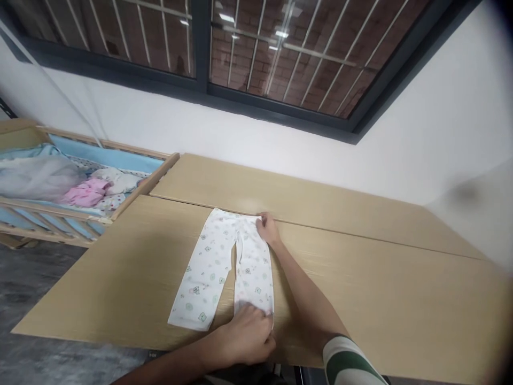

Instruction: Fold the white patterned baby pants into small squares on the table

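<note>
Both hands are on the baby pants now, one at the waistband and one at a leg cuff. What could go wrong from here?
1. The right hand pins only one corner of the waistband, so the baby pants may skew or bunch if that side is lifted.
2. The left hand grips the cuff right at the near edge of the table; the leg could slide off.
3. The other leg lies free and splayed to the left, so the legs may not line up.
</note>
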Available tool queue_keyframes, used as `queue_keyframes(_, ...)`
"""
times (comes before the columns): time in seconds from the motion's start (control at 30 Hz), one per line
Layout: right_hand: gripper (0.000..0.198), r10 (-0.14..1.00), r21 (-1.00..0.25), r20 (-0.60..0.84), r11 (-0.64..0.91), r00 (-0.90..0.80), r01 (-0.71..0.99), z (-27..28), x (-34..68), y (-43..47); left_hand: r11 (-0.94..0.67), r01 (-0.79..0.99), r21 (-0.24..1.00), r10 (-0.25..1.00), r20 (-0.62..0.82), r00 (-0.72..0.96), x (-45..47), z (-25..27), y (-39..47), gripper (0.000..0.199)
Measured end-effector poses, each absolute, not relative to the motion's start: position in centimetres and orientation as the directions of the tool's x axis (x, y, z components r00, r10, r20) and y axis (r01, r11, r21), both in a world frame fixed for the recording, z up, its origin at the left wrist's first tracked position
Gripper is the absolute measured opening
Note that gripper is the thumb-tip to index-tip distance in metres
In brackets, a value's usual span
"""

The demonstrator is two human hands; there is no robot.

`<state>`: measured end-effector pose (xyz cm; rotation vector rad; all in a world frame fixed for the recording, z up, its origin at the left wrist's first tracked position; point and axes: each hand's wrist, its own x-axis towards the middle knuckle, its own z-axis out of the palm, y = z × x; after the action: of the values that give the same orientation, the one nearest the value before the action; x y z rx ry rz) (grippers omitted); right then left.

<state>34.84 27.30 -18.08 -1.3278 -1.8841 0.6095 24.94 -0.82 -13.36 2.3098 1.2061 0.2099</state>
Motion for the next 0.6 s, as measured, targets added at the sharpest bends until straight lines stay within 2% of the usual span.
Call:
queue_keyframes(0.13, 0.029, 0.935, -0.772, 0.331, 0.346, -0.127, 0.534, -17.1, 34.0, 27.0, -0.402, 0.663, 0.631, 0.836, -0.043, 0.548, 23.4, -11.8, -1.5, 0.023)
queue_keyframes(0.23, 0.03, 0.933, -0.814, 0.341, 0.356, -0.118, 0.458, -16.1, 32.0, 26.7, -0.292, 0.599, 0.745, 0.886, -0.025, 0.463, 21.0, -10.3, -2.6, 0.021)
queue_keyframes(0.4, 0.029, 0.95, -0.92, 0.198, 0.265, -0.24, 0.29, -14.6, 26.2, 26.8, -0.076, 0.539, 0.839, 0.966, -0.072, 0.249, 15.5, -9.4, -4.7, 0.022)
queue_keyframes(0.5, 0.027, 0.956, -0.917, 0.095, 0.193, -0.277, 0.35, -14.4, 22.7, 27.0, 0.023, 0.527, 0.85, 0.99, -0.094, 0.108, 12.4, -9.9, -6.1, 0.028)
queue_keyframes(0.6, 0.024, 0.958, -0.871, 0.072, 0.196, -0.278, 0.451, -14.8, 19.9, 26.9, 0.073, 0.538, 0.839, 0.994, -0.103, 0.025, 10.3, -10.5, -7.7, 0.033)
